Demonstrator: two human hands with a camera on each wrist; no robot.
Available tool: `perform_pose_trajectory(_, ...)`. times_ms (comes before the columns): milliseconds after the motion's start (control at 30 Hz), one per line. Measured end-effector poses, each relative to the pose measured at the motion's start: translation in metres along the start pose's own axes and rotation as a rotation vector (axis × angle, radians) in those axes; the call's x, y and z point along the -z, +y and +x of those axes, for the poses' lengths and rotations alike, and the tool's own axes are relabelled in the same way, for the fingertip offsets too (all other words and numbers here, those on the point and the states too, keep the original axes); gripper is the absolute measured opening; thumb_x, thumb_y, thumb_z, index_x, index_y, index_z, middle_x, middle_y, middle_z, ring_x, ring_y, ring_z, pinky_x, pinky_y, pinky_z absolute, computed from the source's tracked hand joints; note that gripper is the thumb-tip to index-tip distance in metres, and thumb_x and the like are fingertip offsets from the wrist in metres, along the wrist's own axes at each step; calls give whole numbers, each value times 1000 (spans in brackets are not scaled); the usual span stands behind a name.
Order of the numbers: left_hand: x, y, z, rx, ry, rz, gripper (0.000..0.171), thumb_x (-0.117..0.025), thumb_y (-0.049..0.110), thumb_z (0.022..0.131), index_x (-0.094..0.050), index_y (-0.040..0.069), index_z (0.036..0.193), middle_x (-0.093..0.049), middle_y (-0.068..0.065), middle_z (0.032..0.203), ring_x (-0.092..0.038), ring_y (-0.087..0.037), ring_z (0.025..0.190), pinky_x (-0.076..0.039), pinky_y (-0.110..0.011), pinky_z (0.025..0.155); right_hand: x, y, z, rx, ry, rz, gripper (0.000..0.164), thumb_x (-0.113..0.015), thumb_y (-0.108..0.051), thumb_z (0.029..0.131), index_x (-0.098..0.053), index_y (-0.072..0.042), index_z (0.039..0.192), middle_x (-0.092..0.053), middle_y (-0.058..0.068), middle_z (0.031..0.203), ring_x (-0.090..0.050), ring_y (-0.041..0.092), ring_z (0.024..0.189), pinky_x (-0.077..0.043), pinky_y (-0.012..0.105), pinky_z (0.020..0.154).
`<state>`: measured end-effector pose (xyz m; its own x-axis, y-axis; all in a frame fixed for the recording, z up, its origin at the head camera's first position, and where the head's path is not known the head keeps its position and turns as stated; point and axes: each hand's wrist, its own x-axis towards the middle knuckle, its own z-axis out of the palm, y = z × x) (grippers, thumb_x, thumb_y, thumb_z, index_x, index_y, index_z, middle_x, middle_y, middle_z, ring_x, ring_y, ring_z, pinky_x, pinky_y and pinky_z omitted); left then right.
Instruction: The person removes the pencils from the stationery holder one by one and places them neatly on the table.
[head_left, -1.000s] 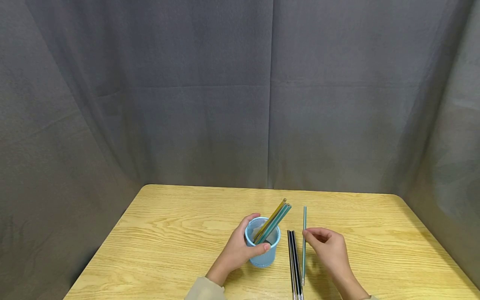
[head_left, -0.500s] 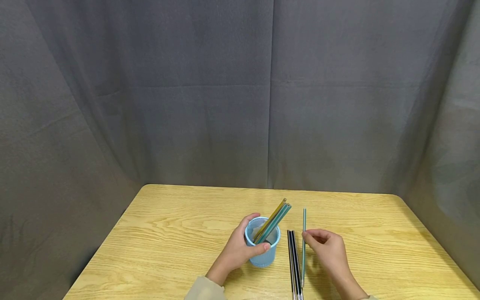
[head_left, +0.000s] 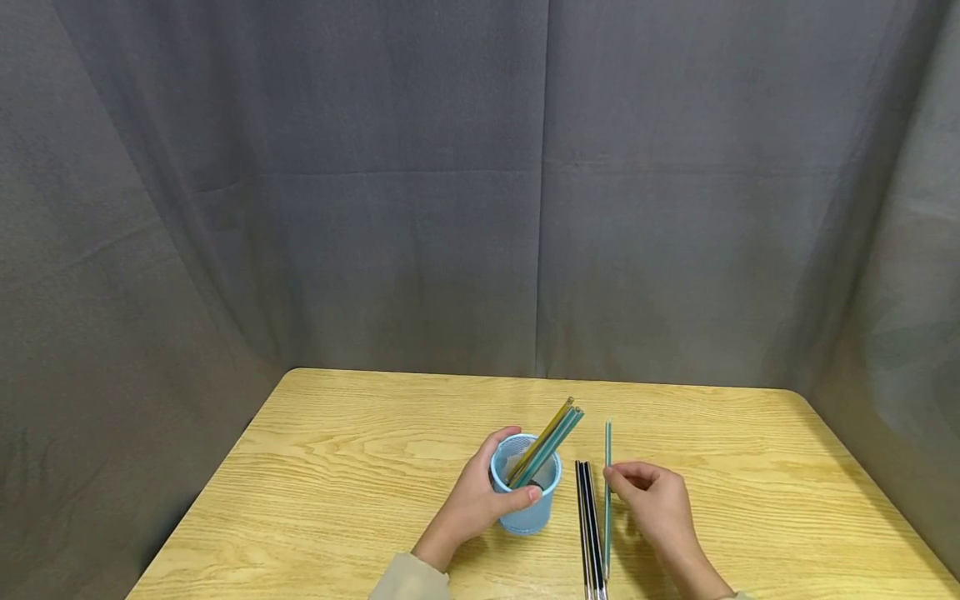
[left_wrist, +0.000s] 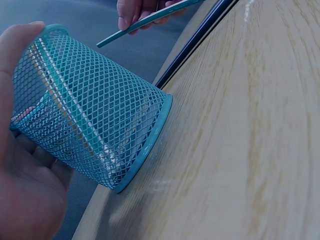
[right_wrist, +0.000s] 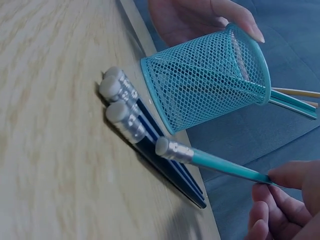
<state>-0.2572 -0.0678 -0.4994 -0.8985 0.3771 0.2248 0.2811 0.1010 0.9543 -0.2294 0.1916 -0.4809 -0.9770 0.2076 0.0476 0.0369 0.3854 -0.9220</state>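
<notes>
My left hand (head_left: 477,492) grips a light blue mesh pencil cup (head_left: 525,522) around its side, with the thumb near the rim. Inside it lean several pencils, teal ones (head_left: 552,448) and a yellow one (head_left: 557,417), tilted to the right. Between thumb and fingertips, my right hand (head_left: 662,505) pinches a teal pencil (head_left: 608,446) near its middle. In the right wrist view, this pencil's white eraser end (right_wrist: 162,146) overlaps the dark pencils (right_wrist: 165,157); whether they touch I cannot tell. Those dark pencils lie side by side between cup and right hand, erasers toward me.
A wood-grain table (head_left: 360,450) carries everything, its rounded far edge crossing the head view. Grey curtains (head_left: 420,250) hang behind it and at both sides.
My right hand has come slightly toward me and a little left, carrying the teal pencil with it. The left hand and the cup look unmoved.
</notes>
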Motion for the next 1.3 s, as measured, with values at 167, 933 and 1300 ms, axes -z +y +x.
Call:
perform_pose_trajectory(167, 0, 2, -1, -1, -1, -6, 77, -80, 31, 82, -38, 35, 146, -56, 2, 130, -56, -20, 116, -44, -50, 96, -1, 1, 0, -9, -7, 0, 25, -73, -23, 91, -74, 0, 98, -69, 4, 87, -58, 14, 79, -46, 25, 65)
perform_pose_trajectory(933, 0, 1, -2, 2, 5, -3, 76, -80, 35, 82, -39, 36, 146, -57, 3, 128, -57, -21, 114, -45, -48, 95, -3, 9, 1, -41, -41, -14, 19, -73, -17, 89, -75, 0, 97, -67, 4, 88, -55, 16, 80, -46, 25, 64)
perform_pose_trajectory(1300, 0, 5, -2, -11, 1, -6, 77, -80, 35, 82, -39, 36, 146, -56, 2, 130, -57, -21, 116, -45, -49, 95, -5, 14, 2, -46, -54, -26, 17, -74, -16, 89, -75, -1, 96, -69, 4, 91, -57, 17, 85, -47, 26, 69)
